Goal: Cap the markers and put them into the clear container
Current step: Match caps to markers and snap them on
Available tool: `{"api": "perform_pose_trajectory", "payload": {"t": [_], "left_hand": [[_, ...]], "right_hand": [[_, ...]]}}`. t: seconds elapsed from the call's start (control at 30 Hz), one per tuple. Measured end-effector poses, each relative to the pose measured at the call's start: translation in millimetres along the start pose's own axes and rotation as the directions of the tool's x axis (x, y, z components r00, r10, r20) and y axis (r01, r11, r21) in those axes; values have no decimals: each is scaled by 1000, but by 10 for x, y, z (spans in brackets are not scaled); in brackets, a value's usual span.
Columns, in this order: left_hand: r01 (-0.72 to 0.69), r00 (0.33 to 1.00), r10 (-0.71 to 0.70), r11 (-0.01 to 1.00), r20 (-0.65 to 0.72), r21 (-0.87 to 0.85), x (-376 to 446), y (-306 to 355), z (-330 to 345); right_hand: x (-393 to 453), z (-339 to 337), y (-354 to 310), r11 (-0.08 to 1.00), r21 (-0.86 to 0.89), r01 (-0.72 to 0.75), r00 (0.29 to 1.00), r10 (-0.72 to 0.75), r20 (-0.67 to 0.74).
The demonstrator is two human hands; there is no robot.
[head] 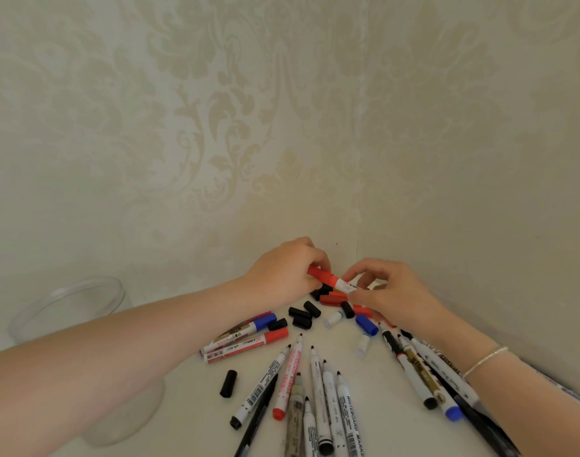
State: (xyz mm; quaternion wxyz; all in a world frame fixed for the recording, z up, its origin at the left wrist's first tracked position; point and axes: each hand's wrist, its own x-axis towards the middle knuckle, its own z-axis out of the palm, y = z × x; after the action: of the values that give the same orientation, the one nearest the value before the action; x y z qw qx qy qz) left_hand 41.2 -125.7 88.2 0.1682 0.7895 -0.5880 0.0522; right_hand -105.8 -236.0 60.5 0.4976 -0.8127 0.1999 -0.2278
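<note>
Over the white table (189, 407), left hand (283, 272) gripping red cap (321, 275), right hand (392, 295) fingers pinching marker (346, 286).

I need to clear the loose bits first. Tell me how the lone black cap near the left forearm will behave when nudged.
The black cap is a short cylinder lying on its side on the smooth white table, so it will probably roll if nudged sideways. It looks like small hollow plastic, likely light and stiff, easy to pinch but easy to flick away.
</note>
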Motion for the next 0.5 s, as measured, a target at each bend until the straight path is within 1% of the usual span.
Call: {"api": "perform_pose_trajectory", "payload": {"t": [0.1, 0.2, 0.27, 0.33, 0.4, 0.5], "left_hand": [[-90, 995, 88, 995, 51, 44, 14, 45, -26], [-117, 983, 117, 993, 144, -3, 23, 18, -62], [-76, 976, 98, 990, 196, -116, 37, -31, -107], [-30, 974, 90, 962, 209, -273, 27, -41, -155], [17, 972, 85, 904, 218, -427, 12, -6, -182], [164, 964, -4, 800, 267, -577, -1, 92, -187]], "right_hand": [[-12, 3, -12, 1000, -11, 25, 999, -25, -21], [-43, -20, -25, 1000, 17, 23, 1000, -22, -21], [-72, -48, -33, 998, 58, 12, 1000, -11, -17], [-83, -94, -32, 992, 125, 20, 1000, -18, -18], [-79, -135, -44, 984, 176, 24, 1000, -22, -13], [-60, -135, -74, 973, 228, 26, 1000, -27, 5]]}}
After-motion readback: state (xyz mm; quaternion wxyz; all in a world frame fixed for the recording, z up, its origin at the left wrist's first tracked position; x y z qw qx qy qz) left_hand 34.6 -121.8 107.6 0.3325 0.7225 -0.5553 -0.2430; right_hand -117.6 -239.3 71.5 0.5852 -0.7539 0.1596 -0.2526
